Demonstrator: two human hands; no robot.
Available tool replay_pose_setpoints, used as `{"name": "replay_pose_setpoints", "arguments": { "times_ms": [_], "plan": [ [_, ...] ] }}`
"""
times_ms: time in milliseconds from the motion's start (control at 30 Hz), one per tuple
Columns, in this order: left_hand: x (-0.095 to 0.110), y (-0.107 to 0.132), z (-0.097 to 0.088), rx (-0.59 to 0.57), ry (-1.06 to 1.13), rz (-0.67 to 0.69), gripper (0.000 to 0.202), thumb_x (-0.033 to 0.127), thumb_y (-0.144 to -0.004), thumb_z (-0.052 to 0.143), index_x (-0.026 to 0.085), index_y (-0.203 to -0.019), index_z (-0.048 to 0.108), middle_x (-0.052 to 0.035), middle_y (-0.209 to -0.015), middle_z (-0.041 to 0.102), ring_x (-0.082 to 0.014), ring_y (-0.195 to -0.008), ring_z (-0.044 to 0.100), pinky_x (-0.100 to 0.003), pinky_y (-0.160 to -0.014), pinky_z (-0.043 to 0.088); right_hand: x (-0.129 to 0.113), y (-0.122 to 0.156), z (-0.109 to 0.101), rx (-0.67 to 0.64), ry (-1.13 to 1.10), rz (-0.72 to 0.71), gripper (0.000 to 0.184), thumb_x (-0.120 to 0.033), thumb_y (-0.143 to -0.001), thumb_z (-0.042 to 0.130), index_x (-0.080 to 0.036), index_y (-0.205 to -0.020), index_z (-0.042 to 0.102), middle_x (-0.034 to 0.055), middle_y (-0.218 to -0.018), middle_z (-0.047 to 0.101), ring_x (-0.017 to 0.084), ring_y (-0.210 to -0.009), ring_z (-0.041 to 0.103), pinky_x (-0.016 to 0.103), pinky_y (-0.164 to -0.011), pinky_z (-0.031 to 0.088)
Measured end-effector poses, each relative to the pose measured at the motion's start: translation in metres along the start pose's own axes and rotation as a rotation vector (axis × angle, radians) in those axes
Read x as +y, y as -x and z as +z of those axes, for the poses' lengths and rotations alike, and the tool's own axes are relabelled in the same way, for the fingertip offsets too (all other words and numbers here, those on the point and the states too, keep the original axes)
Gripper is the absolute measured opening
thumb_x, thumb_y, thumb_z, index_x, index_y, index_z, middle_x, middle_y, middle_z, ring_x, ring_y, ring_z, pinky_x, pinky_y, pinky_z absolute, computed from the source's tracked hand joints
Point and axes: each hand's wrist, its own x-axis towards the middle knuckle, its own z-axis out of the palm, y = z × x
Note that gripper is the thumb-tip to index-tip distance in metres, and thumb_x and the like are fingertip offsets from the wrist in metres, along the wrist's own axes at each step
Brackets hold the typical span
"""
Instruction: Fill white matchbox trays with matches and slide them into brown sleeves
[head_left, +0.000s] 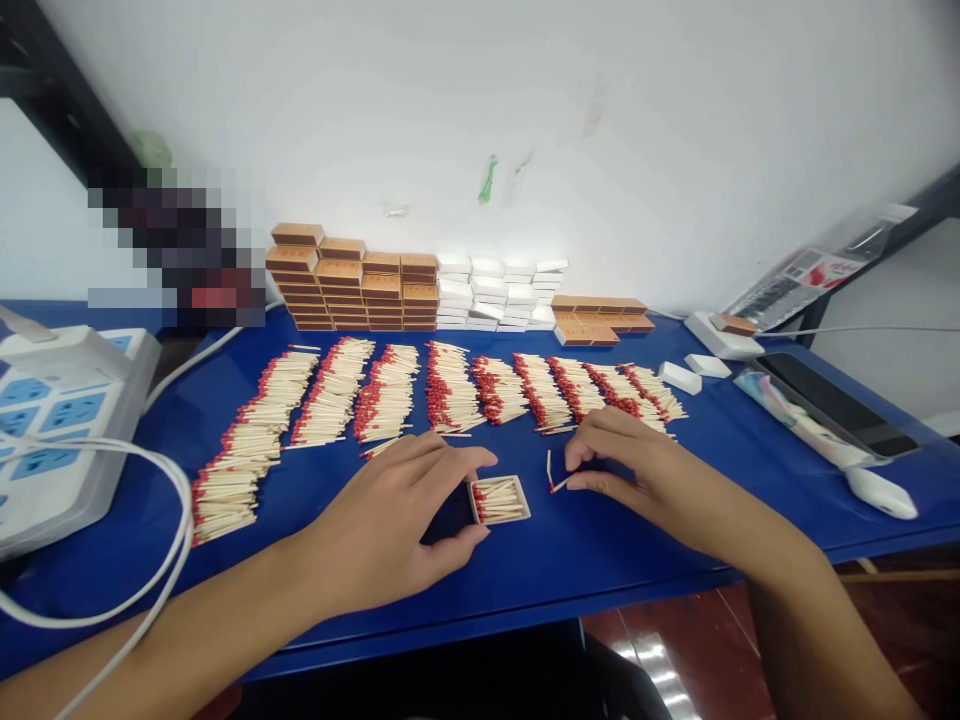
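Observation:
On the blue table, a small white matchbox tray (526,513) holds a layer of red-tipped matches (498,499). My left hand (409,515) is curved around its left end, with the thumb at the near side and the index finger at the far side. To the right of the tray, my right hand (622,462) pinches matches (556,487) between thumb and index finger. One of these points toward the tray; another stands up at an angle, their red heads close together. Behind both hands lie several long rows of loose matches (450,390).
Brown matchbox sleeves (341,285) and white trays (491,292) stand stacked along the wall. Two loose white trays (680,377), a phone (847,400) and a wrapped packet (802,420) lie at right. A power strip (112,440) with white cables (176,500) occupies the left.

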Motion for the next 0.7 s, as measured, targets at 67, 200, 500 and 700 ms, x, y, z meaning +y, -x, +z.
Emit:
{"name": "replay_pose_setpoints", "arguments": {
  "times_ms": [67,200,500,700],
  "plan": [
    [0.000,0.000,0.000,-0.002,0.004,0.000,0.046,0.030,-0.100,0.071,0.026,-0.141,0.052,-0.0044,-0.125,0.076,-0.0264,-0.113,0.071,-0.045,-0.101,0.058,0.000,-0.004,0.000,0.009,0.000,-0.011,0.021,-0.042,-0.111,0.054,-0.032,-0.114,0.072,0.0073,-0.120,0.068,0.027,-0.113,0.065,0.043,-0.097,0.055],
    [0.001,0.000,0.000,-0.003,0.010,0.007,0.045,0.029,-0.099,0.072,0.026,-0.139,0.052,-0.0040,-0.125,0.076,-0.0259,-0.110,0.071,-0.045,-0.100,0.058,0.000,-0.009,-0.001,-0.018,-0.011,-0.034,0.025,-0.042,-0.112,0.051,-0.032,-0.112,0.073,0.0078,-0.118,0.068,0.026,-0.111,0.066,0.042,-0.096,0.056],
    [0.001,0.000,0.000,-0.011,0.012,0.010,0.045,0.029,-0.099,0.072,0.026,-0.139,0.052,-0.0032,-0.124,0.077,-0.0264,-0.110,0.070,-0.044,-0.098,0.057,-0.010,0.000,0.006,0.039,0.006,0.041,0.024,-0.040,-0.113,0.048,-0.027,-0.102,0.065,0.0074,-0.111,0.068,0.025,-0.106,0.065,0.041,-0.092,0.056],
    [0.000,0.000,0.002,0.010,0.006,0.011,0.046,0.029,-0.099,0.072,0.025,-0.140,0.052,-0.0034,-0.121,0.076,-0.0254,-0.108,0.070,-0.044,-0.097,0.057,-0.055,-0.001,0.017,0.147,0.091,-0.057,0.016,-0.030,-0.113,0.050,-0.025,-0.103,0.061,0.0075,-0.109,0.065,0.024,-0.102,0.064,0.038,-0.087,0.054]
  ]
}}
